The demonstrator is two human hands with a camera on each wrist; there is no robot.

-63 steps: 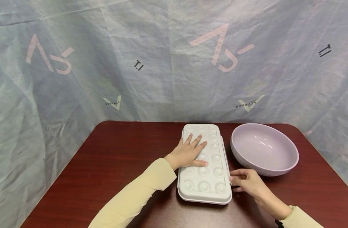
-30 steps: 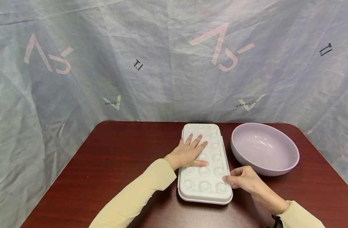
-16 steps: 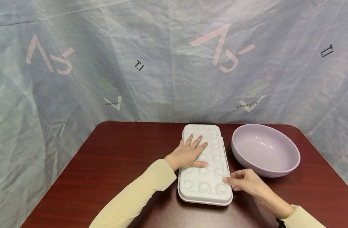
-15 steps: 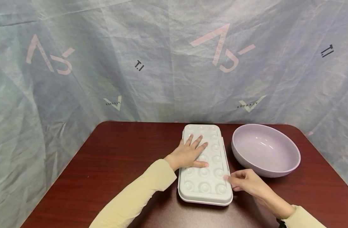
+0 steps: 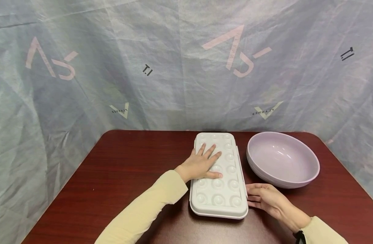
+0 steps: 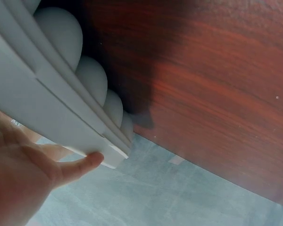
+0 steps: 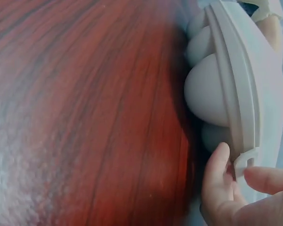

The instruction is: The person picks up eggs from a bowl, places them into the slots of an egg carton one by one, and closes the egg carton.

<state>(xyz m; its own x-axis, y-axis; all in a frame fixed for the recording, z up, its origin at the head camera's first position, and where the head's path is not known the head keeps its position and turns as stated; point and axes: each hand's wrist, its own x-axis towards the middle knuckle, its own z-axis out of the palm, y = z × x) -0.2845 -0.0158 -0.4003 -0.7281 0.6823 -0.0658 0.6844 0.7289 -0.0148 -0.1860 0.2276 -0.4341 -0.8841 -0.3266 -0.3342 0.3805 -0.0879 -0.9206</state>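
Note:
A white lidded egg box (image 5: 218, 193) lies lengthwise on the table, its lid marked with rows of round dimples. My left hand (image 5: 201, 166) rests on top, fingers spread and flat over the lid. Along the right side, the fingers of my right hand (image 5: 267, 198) are extended and touch the box's edge near its front corner. In the right wrist view, two digits lie on either side of a thin latch strip (image 7: 245, 162); round cups (image 7: 205, 89) bulge beneath the rim. The left wrist view has similar cups (image 6: 92, 80) below the opposite rim.
A large pale lilac bowl (image 5: 281, 159) stands to the right of the egg box, just beyond my right hand. The dark red wooden table (image 5: 128, 162) extends to the left. A grey printed cloth (image 5: 162, 67) hangs behind the table.
My right thumb has come off the lid's top edge, where it was pressing; the fingers now extend along the box's side. The latch strip sticks out there again. The left hand stays put.

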